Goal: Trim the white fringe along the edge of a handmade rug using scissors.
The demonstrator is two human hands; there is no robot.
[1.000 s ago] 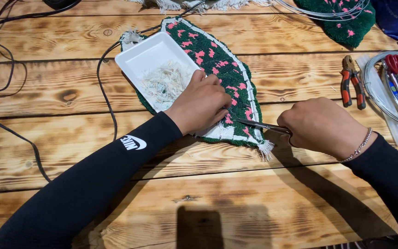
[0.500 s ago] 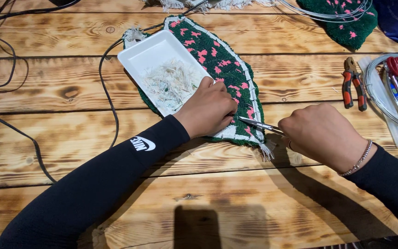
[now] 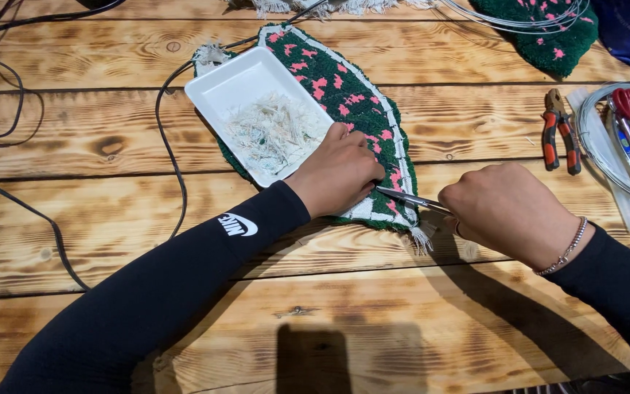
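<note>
Where the scorched, knotty plank bench (image 3: 184,321) runs nearest the camera, bare boards only, crossed by two black sleeves. Just beyond, right hand (image 3: 508,211) closed around slim metal scissors (image 3: 411,199), handles hidden in the fist, blades pointing left to the mat's lower white border. Whether the blades stand parted: cannot tell. Thin beaded bracelet (image 3: 566,248) at the right wrist. Left hand (image 3: 340,174) pressed flat on the dark green tufted mat with pink flecks and white edging (image 3: 362,109), fingers curled lightly over the lower end, holding nothing, steadying the pile just beside the scissor tips. Loose white fringe (image 3: 423,237) hanging off the mat's near corner. Further back, a white rectangular plastic tray (image 3: 216,87) resting on the mat's left half, loaded with pale thread clippings (image 3: 275,131), touching the left hand's fingertips. Black cable (image 3: 165,131) looping past the tray's left side. To the right, well apart, red-handled pliers (image 3: 557,128) beside a coil of grey wire (image 3: 599,157). At the far edge, a second green tufted piece (image 3: 541,36).
</note>
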